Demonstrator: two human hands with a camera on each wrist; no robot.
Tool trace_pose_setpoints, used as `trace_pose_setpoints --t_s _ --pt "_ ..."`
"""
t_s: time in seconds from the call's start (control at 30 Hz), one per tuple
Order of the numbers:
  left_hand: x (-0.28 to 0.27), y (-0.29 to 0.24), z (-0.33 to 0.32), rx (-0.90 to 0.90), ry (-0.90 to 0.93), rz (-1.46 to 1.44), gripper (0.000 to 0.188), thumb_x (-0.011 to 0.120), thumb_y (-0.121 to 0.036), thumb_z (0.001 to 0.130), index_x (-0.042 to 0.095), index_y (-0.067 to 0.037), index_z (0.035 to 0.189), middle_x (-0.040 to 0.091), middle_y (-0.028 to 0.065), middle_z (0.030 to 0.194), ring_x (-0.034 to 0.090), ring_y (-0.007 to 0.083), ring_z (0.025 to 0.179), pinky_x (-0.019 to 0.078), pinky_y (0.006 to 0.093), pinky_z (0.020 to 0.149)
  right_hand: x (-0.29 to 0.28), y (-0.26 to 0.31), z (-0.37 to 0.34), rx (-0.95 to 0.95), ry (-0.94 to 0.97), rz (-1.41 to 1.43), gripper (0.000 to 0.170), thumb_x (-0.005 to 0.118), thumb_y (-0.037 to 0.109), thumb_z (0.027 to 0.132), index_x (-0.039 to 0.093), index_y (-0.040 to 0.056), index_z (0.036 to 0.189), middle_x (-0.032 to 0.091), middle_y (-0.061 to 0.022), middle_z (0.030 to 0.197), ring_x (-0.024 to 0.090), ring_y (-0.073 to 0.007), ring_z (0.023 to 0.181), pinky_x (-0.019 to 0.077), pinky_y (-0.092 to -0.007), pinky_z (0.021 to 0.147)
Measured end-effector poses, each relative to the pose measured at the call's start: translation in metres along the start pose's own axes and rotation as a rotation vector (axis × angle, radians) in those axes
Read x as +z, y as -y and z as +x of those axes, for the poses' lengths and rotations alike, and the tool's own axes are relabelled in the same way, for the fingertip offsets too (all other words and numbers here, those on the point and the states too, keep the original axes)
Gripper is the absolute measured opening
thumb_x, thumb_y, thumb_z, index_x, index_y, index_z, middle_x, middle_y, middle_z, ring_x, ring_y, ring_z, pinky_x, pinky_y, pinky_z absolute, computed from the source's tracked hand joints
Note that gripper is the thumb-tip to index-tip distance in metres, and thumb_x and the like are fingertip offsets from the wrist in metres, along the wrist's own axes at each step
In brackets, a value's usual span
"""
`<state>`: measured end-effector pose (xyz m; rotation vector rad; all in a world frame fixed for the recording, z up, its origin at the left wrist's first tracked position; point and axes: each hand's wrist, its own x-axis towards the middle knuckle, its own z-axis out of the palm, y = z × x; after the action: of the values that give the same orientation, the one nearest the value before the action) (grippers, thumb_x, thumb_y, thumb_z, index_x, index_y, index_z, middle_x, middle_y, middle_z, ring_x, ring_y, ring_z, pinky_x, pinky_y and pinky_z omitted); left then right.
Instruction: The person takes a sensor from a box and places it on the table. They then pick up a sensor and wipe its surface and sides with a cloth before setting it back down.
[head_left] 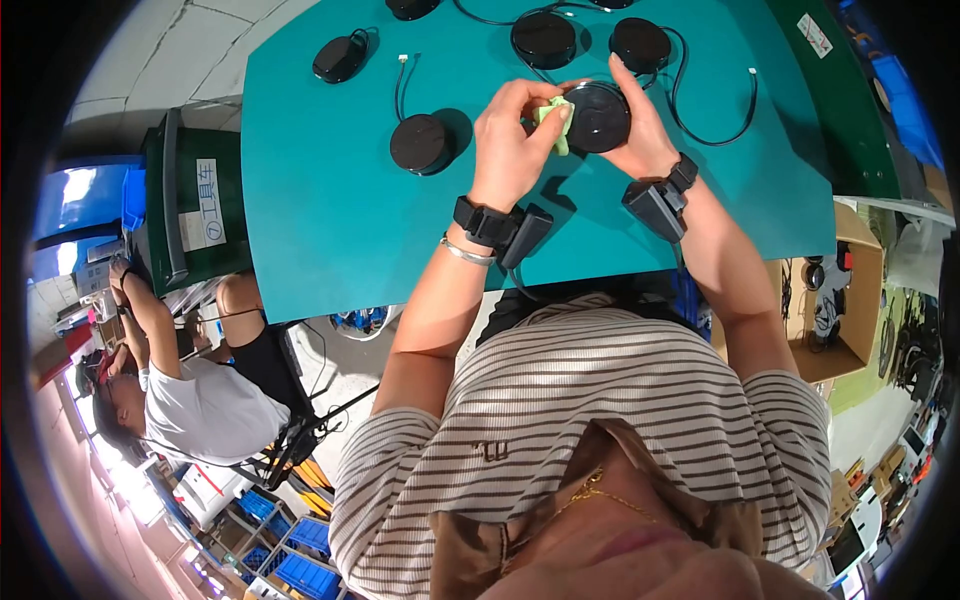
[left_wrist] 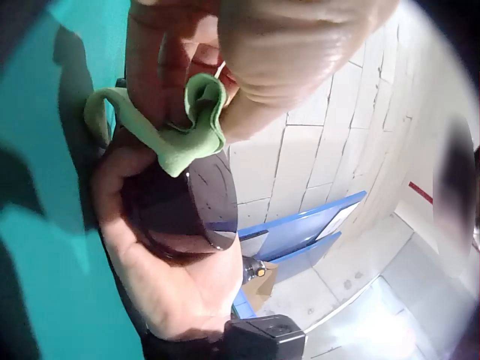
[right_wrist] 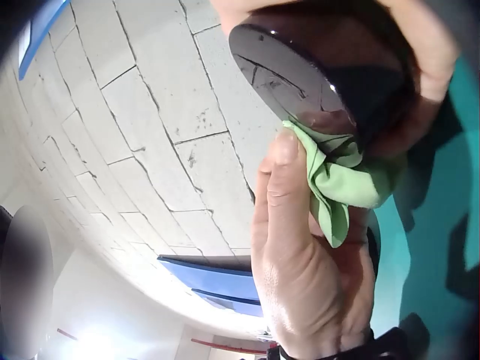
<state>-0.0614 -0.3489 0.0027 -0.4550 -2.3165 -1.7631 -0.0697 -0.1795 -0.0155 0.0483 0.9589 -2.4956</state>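
Note:
A round black glossy disc point(head_left: 598, 117) is gripped around its rim by the right hand point(head_left: 645, 130), thumb along its side. The left hand point(head_left: 515, 138) pinches a green cloth point(head_left: 556, 126) between thumb and fingers at the disc's left edge. In the left wrist view the cloth point(left_wrist: 180, 146) lies folded against the rim of the disc point(left_wrist: 161, 206), which sits in the curled right hand point(left_wrist: 169, 285). From the right wrist, the cloth point(right_wrist: 341, 184) touches the edge of the disc point(right_wrist: 330, 71), and the left hand's thumb point(right_wrist: 289, 180) presses on it.
More black round units lie on the green table point(head_left: 330, 220): one with a cable at left point(head_left: 420, 144), one at upper left point(head_left: 341, 57), others behind the hands point(head_left: 543, 40) point(head_left: 640, 44). A cardboard box point(head_left: 850, 300) stands at right. Another person point(head_left: 205, 400) sits at left.

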Motion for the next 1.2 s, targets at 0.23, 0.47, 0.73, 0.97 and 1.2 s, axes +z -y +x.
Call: trace_pose_setpoints --t_s 0.23,0.47,0.73,0.97,1.2 --pt "0.003 -0.017 -0.004 0.227 0.084 0.164 0.016 0.076 -0.008 0.074 0.066 -0.006 0.087 0.065 0.0069 0.087 0.062 0.0236 0.079 0.0512 0.0341 0.068 0.001 -0.008 0.003 -0.011 -0.03 0.017 0.058 0.043 0.056 0.096 0.061 0.0021 0.108 0.067 -0.0079 0.099 0.064 -0.0158 0.091 0.0516 -0.0319 0.084" --pt "0.012 -0.009 -0.001 0.28 -0.061 0.225 0.017 0.079 -0.011 0.07 0.07 -0.009 0.085 0.063 0.004 0.082 0.058 0.0237 0.076 0.0473 0.0331 0.068 0.007 -0.009 -0.002 -0.029 -0.094 0.0 0.052 0.05 0.053 0.095 0.058 0.0031 0.106 0.064 -0.0066 0.094 0.062 -0.0133 0.085 0.0515 -0.0289 0.075" --pt "0.012 -0.012 -0.003 0.237 -0.013 0.179 0.014 0.076 -0.011 0.074 0.069 -0.009 0.086 0.062 0.0057 0.084 0.059 0.0243 0.08 0.0468 0.0353 0.073 0.009 -0.01 -0.002 -0.048 -0.091 -0.061 0.053 0.051 0.054 0.094 0.057 0.0045 0.112 0.063 -0.0043 0.096 0.061 -0.0122 0.084 0.0506 -0.029 0.074" --pt "0.013 -0.016 0.0 0.09 -0.095 0.114 0.016 0.076 -0.01 0.075 0.068 -0.008 0.088 0.061 0.0055 0.084 0.059 0.0232 0.08 0.0458 0.0334 0.075 0.011 -0.009 -0.004 -0.026 -0.117 -0.146 0.055 0.047 0.057 0.095 0.057 0.0057 0.113 0.061 -0.0026 0.096 0.059 -0.0101 0.086 0.0495 -0.0269 0.076" --pt "0.013 -0.012 0.0 0.143 -0.091 0.172 0.014 0.075 -0.013 0.077 0.067 -0.009 0.087 0.061 0.0048 0.084 0.059 0.0228 0.082 0.0428 0.0324 0.077 0.008 -0.009 -0.002 -0.011 -0.11 -0.148 0.057 0.047 0.058 0.094 0.055 0.0048 0.115 0.061 -0.0025 0.096 0.06 -0.0097 0.086 0.0498 -0.0256 0.073"
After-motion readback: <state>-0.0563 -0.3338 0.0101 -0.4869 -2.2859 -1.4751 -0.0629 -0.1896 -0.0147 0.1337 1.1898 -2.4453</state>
